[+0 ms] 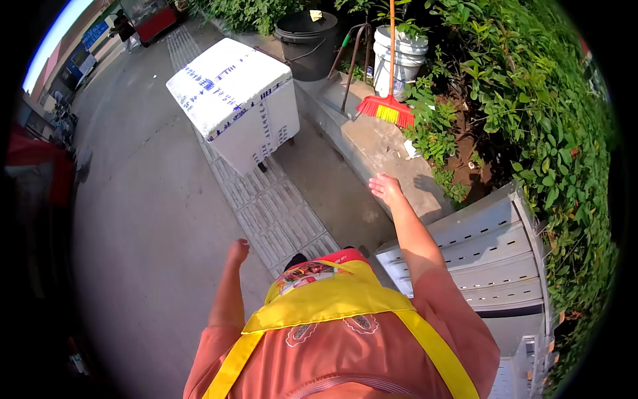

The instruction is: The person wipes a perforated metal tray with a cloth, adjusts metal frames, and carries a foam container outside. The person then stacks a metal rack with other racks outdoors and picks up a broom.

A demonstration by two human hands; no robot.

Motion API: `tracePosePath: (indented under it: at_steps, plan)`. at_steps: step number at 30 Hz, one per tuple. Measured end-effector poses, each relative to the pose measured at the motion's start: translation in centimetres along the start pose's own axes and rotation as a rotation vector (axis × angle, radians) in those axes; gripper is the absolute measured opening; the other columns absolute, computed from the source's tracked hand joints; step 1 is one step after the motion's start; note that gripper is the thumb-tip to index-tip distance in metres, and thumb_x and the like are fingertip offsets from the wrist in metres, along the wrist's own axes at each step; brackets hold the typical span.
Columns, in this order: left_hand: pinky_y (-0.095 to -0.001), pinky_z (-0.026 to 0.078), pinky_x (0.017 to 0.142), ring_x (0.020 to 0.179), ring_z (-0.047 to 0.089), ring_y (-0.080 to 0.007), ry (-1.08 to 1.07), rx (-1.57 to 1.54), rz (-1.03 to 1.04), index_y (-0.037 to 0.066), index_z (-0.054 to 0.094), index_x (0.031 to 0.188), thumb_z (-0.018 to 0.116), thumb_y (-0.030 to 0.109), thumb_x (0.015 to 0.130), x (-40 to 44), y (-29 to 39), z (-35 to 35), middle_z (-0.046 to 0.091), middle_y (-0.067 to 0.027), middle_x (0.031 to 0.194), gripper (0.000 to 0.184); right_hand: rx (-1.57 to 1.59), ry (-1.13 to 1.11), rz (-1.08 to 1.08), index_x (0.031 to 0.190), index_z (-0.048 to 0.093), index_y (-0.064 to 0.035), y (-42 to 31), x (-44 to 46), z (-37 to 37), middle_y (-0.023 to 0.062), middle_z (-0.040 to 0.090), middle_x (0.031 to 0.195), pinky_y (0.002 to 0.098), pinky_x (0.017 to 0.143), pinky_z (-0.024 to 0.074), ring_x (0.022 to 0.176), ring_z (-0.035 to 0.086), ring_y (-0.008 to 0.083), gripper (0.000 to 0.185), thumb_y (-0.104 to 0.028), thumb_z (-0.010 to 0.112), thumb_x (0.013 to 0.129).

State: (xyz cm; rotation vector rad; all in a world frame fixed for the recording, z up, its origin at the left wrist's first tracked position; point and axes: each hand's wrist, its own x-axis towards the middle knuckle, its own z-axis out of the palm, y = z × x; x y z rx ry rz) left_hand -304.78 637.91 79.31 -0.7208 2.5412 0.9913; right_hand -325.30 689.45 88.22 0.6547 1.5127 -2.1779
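Observation:
My right hand (385,188) reaches forward over the concrete kerb, its fingers stretched out and nothing in them. Lower and to the left, my left hand (238,251) hangs above the pavement with its fingers curled in; no object shows in it. Ahead stands a large white foam box (232,100) bound with blue-printed tape, apart from both hands. I wear a yellow apron (325,292) over a salmon-coloured shirt.
Beyond the right hand are a red and yellow broom (387,110), a white bucket (399,60) and a black bucket (307,50). A metal cabinet with slots (478,253) stands close on my right, beside a green hedge (558,133). Ribbed paving (266,206) runs ahead.

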Motion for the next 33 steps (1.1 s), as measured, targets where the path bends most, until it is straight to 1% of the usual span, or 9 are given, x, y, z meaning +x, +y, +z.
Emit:
tracePosePath:
  at_steps: [6,11,15,18,21,25,26,30,33]
  plan:
    - [-0.0328,0.044,0.067,0.075,0.058,-0.0275,0.080,-0.020,0.764,0.002,0.054,0.096,0.053,0.014,0.074,13.7,35.5,-4.9,0.059,-0.0149,0.076,0.025,0.243,-0.099,-0.201,0.098,0.045,-0.0081,-20.9,13.4,-0.5,0.0114,0.058,0.093,0.0350,0.071,0.0445,0.081,0.056,0.0212,0.026,-0.027,0.052,0.081]
    - [-0.0314,0.045,0.076,0.088,0.056,-0.0246,0.048,-0.018,0.819,0.002,0.050,0.105,0.053,0.009,0.076,28.2,58.5,-7.8,0.057,-0.0139,0.096,0.030,0.284,-0.143,-0.279,0.098,0.046,-0.0082,-41.0,33.7,1.7,0.0119,0.057,0.097,0.0338,0.076,0.0431,0.084,0.054,0.0206,0.029,-0.031,0.053,0.081]
    - [-0.0331,0.039,0.086,0.100,0.049,-0.0274,0.110,0.091,1.056,0.004,0.038,0.118,0.058,0.006,0.069,39.2,74.0,-6.9,0.052,-0.0143,0.107,0.053,0.326,-0.217,-0.302,0.101,0.043,-0.0117,-52.0,45.3,3.4,0.0158,0.054,0.102,0.0344,0.076,0.0433,0.087,0.054,0.0225,0.033,-0.036,0.051,0.081]
    - [-0.0346,0.036,0.090,0.107,0.042,-0.0289,0.167,0.091,1.114,0.007,0.031,0.123,0.058,0.005,0.067,44.7,83.5,-5.4,0.045,-0.0149,0.116,0.063,0.453,-0.273,-0.240,0.109,0.039,0.0021,-55.8,51.4,3.1,0.0197,0.049,0.109,0.0344,0.083,0.0405,0.096,0.051,0.0250,0.054,-0.043,0.050,0.080]
    - [-0.0345,0.036,0.090,0.107,0.042,-0.0295,0.217,0.156,1.199,0.006,0.030,0.123,0.057,0.004,0.065,50.4,88.8,-2.5,0.043,-0.0156,0.117,0.064,0.456,-0.217,-0.351,0.113,0.035,0.0068,-57.2,53.4,2.7,0.0211,0.047,0.111,0.0348,0.084,0.0405,0.098,0.050,0.0270,0.060,-0.044,0.045,0.082]
    - [-0.0331,0.046,0.071,0.079,0.058,-0.0268,-0.076,0.296,1.037,0.007,0.053,0.100,0.058,0.010,0.069,52.3,91.9,-0.7,0.059,-0.0137,0.082,0.031,0.234,-0.252,-0.372,0.119,0.024,0.0038,-58.0,53.4,3.5,0.0253,0.045,0.113,0.0371,0.086,0.0396,0.102,0.048,0.0318,0.064,-0.045,0.043,0.083]
    - [-0.0316,0.045,0.061,0.062,0.057,-0.0236,-0.022,0.174,1.099,0.006,0.059,0.084,0.062,0.017,0.070,53.2,91.6,-0.1,0.058,-0.0124,0.067,0.018,0.240,-0.268,-0.367,0.121,0.020,0.0023,-58.2,54.0,3.7,0.0265,0.044,0.113,0.0376,0.087,0.0391,0.102,0.048,0.0330,0.065,-0.046,0.042,0.082]
    - [-0.0338,0.044,0.059,0.064,0.056,-0.0298,-0.212,0.111,1.037,0.005,0.059,0.076,0.061,0.020,0.065,49.9,90.8,-1.6,0.056,-0.0161,0.068,0.018,0.493,-0.239,-0.289,0.104,0.025,-0.0019,-58.5,53.2,4.4,0.0312,0.040,0.114,0.0472,0.086,0.0396,0.103,0.046,0.0398,0.051,-0.047,0.038,0.083]
    - [-0.0329,0.044,0.061,0.064,0.055,-0.0309,-0.193,-0.018,1.205,0.006,0.061,0.073,0.060,0.018,0.063,45.7,87.6,-2.0,0.057,-0.0157,0.068,0.016,0.668,-0.180,-0.276,0.102,0.026,0.0000,-57.2,48.7,5.7,0.0296,0.038,0.116,0.0486,0.083,0.0428,0.103,0.045,0.0391,0.048,-0.045,0.031,0.086]
